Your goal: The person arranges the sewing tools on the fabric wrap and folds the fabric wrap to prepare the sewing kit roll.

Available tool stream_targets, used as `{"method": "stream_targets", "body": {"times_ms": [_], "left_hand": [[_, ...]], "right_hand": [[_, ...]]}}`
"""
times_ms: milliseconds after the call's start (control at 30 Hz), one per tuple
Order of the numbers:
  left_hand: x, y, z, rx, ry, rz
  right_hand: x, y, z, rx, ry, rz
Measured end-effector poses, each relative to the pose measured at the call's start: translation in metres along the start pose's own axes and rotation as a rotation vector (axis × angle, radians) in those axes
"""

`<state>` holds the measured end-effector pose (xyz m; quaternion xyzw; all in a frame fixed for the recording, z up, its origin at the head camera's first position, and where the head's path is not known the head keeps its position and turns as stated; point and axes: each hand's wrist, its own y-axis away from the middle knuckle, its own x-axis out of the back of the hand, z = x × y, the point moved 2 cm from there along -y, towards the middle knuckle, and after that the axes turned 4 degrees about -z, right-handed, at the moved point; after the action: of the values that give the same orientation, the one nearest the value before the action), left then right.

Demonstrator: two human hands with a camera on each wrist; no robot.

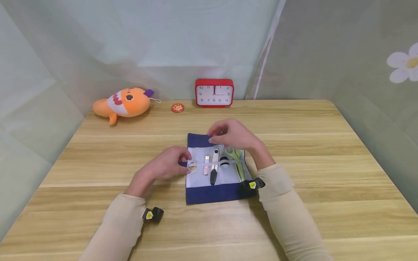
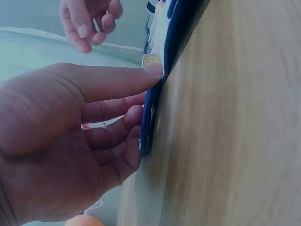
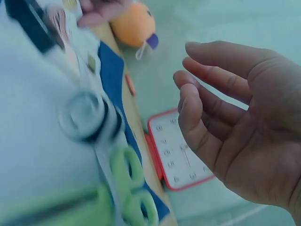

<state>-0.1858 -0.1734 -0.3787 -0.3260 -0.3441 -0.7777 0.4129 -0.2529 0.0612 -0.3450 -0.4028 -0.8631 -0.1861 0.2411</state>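
A blue cloth roll-up pouch (image 1: 209,195) with a pale lining lies unfolded on the table. My left hand (image 1: 169,162) pinches its left edge, thumb on the lining and fingers behind the blue cloth, as the left wrist view shows. Under a thin pale strap sit a small yellow round item (image 1: 192,166), a pink-and-white slim item (image 1: 206,166), a white-and-black handled tool (image 1: 214,166), a black-and-white round item (image 1: 224,162) and green scissors (image 1: 239,167). Above the pouch's far edge hovers my right hand (image 1: 232,133), fingers loosely bent, holding nothing in the right wrist view.
At the table's back stand a red clock (image 1: 214,93) and, left of it, a flat red disc (image 1: 177,108). An orange plush toy (image 1: 135,103) lies at the back left. Each wrist wears a black camera strap. Pale curtains hang behind the wooden table (image 1: 326,203).
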Motion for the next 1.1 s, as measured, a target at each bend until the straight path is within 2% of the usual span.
{"method": "stream_targets", "body": {"times_ms": [100,233,400,500,600,733,867,1100], "left_hand": [[-0.001,0.0,0.001,0.014,-0.01,-0.002],[-0.002,0.002,0.004,0.03,-0.049,-0.005],[0.004,0.012,0.014,0.04,-0.127,0.022],[0.008,0.024,0.023,0.042,-0.185,0.058],[0.007,0.034,0.035,-0.009,-0.246,0.063],[-0.005,0.044,0.046,-0.078,-0.28,-0.012],[-0.021,0.049,0.049,-0.093,-0.287,-0.059],[-0.028,0.05,0.049,-0.105,-0.321,-0.026]], "right_hand": [[0.011,0.004,0.008,-0.034,0.02,0.049],[0.027,0.008,0.026,-0.126,0.077,0.119],[0.042,0.008,0.05,-0.195,0.154,0.184],[0.046,0.006,0.06,-0.191,0.185,0.179],[0.049,0.005,0.067,-0.192,0.19,0.16],[0.051,0.003,0.074,-0.21,0.165,0.129],[0.053,0.003,0.076,-0.226,0.141,0.113],[0.053,0.003,0.08,-0.246,0.156,0.071]]}}
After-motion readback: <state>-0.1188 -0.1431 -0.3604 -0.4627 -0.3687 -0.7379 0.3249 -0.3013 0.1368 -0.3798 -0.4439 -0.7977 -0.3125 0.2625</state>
